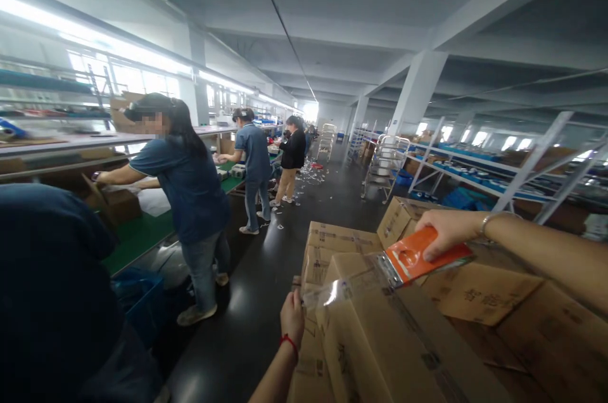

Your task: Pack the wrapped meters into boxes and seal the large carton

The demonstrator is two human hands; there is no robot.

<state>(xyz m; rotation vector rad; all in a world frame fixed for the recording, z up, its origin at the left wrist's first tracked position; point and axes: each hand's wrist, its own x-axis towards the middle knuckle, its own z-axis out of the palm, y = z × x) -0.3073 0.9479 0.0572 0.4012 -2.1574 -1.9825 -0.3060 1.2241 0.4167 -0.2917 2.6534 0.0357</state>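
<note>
My right hand (439, 235) is wrapped round an orange tape dispenser (411, 256), held over the top of a brown cardboard box (375, 327). From the dispenser's metal end a strip of clear packing tape (327, 294) stretches left across the box top to its left edge. There my left hand (292, 315) has its fingers closed at the end of the strip; the fingertips are partly hidden. Dark printed marks and a length of tape show on the box.
More cardboard boxes (342, 236) surround this one, behind and to the right. A person in blue (187, 181) stands at a green-topped workbench (142, 235); others work beyond. A blue bin (142, 301) sits below the bench. Metal racks (475, 175) line the right.
</note>
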